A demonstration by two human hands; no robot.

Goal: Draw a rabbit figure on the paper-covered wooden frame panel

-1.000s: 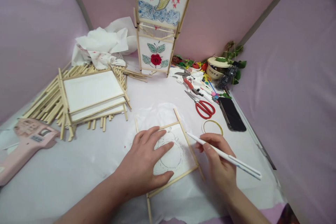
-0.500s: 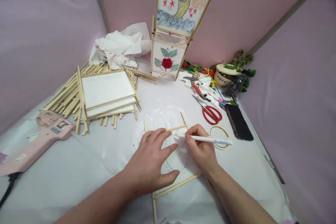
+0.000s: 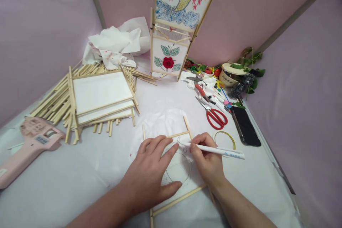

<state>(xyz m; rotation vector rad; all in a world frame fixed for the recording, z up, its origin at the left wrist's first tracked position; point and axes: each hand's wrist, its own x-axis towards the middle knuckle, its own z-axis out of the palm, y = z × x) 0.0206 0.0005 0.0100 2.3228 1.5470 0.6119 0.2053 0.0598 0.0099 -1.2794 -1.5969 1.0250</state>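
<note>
My right hand (image 3: 208,158) grips a white pen (image 3: 217,150), its tip close to the top of a white paper panel (image 3: 184,187). Thin wooden sticks (image 3: 179,199) frame this panel. Dark broken lines on the paper make a circle (image 3: 178,166), with small leaf-like shapes above it. My left hand (image 3: 153,174) lies spread with fingers apart across the panel's left side, covering part of the drawing. Beside my right hand, a yellow ring (image 3: 224,139) rests on the table.
Red-handled scissors (image 3: 216,118) and a phone (image 3: 245,125) lie to the right. Framed white panels (image 3: 103,91) sit on a pile of sticks (image 3: 50,98) at the left, near a pink glue gun (image 3: 34,146). Behind stands a lantern-like frame with a rose panel (image 3: 169,51).
The pen's back end has swung slightly down and right as my right hand shifted a little. My left hand stays spread on the panel. The camera view has tilted slightly.
</note>
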